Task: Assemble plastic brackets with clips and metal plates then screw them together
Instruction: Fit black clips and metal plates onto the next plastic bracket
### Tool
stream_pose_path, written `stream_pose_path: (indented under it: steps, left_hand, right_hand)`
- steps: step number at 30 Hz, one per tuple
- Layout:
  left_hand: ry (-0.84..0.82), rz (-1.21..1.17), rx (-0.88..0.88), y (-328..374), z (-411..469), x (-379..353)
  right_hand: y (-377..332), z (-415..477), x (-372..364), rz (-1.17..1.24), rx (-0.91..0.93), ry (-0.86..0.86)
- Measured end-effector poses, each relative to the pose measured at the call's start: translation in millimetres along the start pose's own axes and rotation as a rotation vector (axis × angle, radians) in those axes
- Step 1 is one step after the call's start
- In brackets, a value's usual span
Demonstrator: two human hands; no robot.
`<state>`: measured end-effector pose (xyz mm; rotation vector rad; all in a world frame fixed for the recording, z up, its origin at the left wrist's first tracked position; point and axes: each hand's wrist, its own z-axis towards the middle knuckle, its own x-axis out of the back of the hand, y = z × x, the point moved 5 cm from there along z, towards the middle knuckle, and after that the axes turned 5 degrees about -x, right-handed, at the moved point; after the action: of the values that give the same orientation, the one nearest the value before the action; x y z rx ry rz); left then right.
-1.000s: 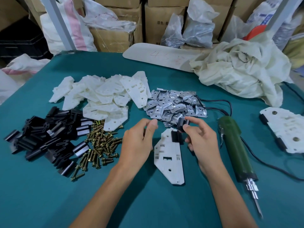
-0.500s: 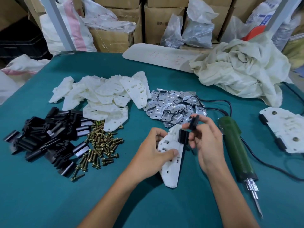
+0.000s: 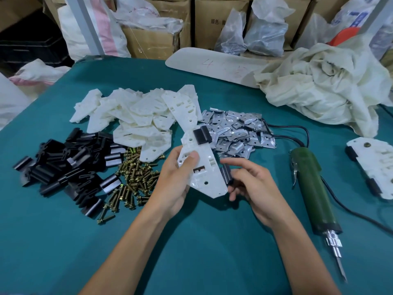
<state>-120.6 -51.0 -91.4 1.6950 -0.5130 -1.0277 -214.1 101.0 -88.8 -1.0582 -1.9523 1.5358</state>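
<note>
Teal surface (image 3: 202, 241) under both hands. White plastic bracket (image 3: 200, 167) lifted, left hand (image 3: 174, 184) gripping its left edge, thumb on face. Black clip (image 3: 202, 136) already seated at far end. Right hand (image 3: 253, 186) pinches second clip (image 3: 226, 174) against bracket's right edge. Risk: clip enters slot skewed and jams, or slips from fingers; one-edge grip may let bracket twist.

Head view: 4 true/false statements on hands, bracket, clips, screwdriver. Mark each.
1. The left hand holds the white bracket. True.
2. That bracket carries no clip. False: one black clip sits on its far end.
3. The right hand grips the green screwdriver. False: it pinches a second clip; the screwdriver lies on the table.
4. The screws lie right of the loose clip pile. True.
</note>
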Motion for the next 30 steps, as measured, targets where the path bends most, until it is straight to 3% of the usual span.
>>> stream_pose_path:
  steps: [4, 10, 14, 21, 24, 26, 28, 30]
  left_hand:
    - [0.064, 0.016, -0.005, -1, 2, 0]
    - [0.212, 0.318, -0.19, -2, 0, 9]
    - [0.253, 0.357, -0.203, -4, -2, 9]
    - [0.05, 0.312, -0.091, -18, -22, -12]
    - [-0.077, 0.43, -0.041, -24, -39, -22]
    - [-0.126, 0.659, -0.053, -20, -42, -21]
    - [-0.092, 0.945, -0.173, -6, -38, -15]
    - [0.014, 0.994, -0.297, 12, -32, -11]
  right_hand:
    - [4, 1, -6, -0.02, -0.018, -0.047]
    - [8, 2, -4, -0.105, 0.039, -0.003]
    - [7, 1, -8, -0.15, 0.077, -0.02]
    - [1, 4, 7, -0.06, 0.102, 0.127]
    - [2, 6, 13, -0.031, 0.079, 0.131]
    - [6, 8, 15, -0.094, 0.08, 0.139]
    - [9, 8, 16, -0.162, 0.071, 0.154]
    - [9, 8, 17, -0.295, 0.077, 0.191]
